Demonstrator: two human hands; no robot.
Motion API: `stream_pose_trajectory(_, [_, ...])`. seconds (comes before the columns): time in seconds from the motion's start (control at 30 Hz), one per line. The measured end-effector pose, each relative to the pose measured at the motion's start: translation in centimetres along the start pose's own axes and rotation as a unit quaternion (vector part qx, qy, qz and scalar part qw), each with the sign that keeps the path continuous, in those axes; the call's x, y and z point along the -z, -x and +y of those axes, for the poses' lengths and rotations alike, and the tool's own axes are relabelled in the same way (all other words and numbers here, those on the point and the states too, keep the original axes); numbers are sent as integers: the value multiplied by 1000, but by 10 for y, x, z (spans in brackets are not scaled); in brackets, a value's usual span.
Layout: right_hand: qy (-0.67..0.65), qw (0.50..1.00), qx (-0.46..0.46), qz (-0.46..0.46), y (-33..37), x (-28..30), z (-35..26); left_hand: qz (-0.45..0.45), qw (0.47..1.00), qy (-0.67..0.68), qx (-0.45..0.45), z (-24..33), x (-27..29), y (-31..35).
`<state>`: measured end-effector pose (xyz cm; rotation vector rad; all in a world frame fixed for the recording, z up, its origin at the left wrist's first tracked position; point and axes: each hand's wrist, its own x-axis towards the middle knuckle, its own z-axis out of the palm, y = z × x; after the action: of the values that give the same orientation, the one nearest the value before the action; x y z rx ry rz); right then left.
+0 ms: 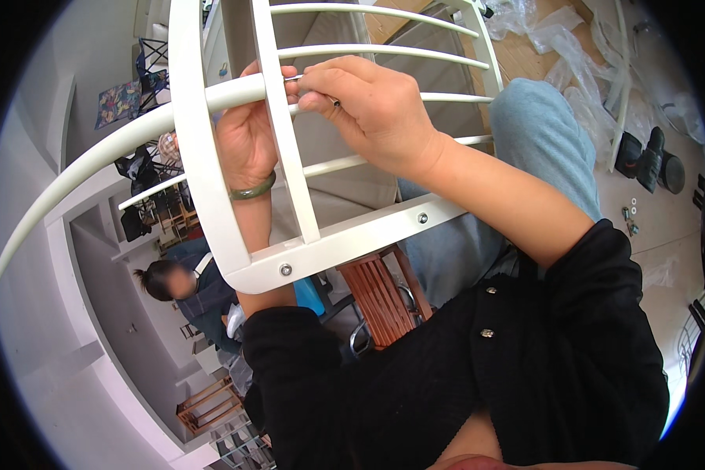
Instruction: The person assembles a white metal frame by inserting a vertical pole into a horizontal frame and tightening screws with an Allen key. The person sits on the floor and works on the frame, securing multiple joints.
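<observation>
A white slatted frame (pixel 345 227) with curved bars lies across in front of me. My left hand (pixel 247 145), wearing a green bangle, reaches up behind its narrow crosspiece (pixel 283 149). The fingers curl around the end of a thick curved white tube (pixel 237 92) that meets this crosspiece. On the crosspiece's other side, my right hand (pixel 364 102) pinches a thin metal rod (pixel 292 78). One tip of the rod meets the crosspiece opposite the tube. A dark end shows below my fingers; the middle is hidden, so its exact kind is unclear.
Two bolts (pixel 286 269) sit in the frame's near rail. Loose washers and bolts (pixel 631 218) lie on the floor at right, below black rounded parts (pixel 650 160) and clear plastic wrap (pixel 564 47). A reddish slatted wooden stool (pixel 377 301) stands beneath. Another person (pixel 200 286) is at left.
</observation>
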<state>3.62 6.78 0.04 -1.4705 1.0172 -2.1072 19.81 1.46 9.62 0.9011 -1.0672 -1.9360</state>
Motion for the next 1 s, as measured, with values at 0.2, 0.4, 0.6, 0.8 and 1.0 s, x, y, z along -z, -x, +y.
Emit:
stream_pose_trajectory(0.2, [20, 998, 61, 0, -1, -4, 9, -16, 1000, -12, -4, -1, -3, -2])
stream_pose_trajectory(0.4, [2, 998, 57, -12, -1, -1, 11, 19, 1000, 4, 3, -2, -6, -1])
stream_pose_trajectory(0.6, [-55, 997, 48, 8, 2, 3, 5, -5, 1000, -13, -2, -1, -2, 0])
stream_pose_trajectory(0.8, [-36, 998, 41, 0, -6, 6, 13, 6, 1000, -12, -1, -2, -2, -1])
stream_pose_trajectory(1.0, [-65, 975, -212, 5, -40, 4, 4, 34, 999, -22, -4, -5, -3, -2])
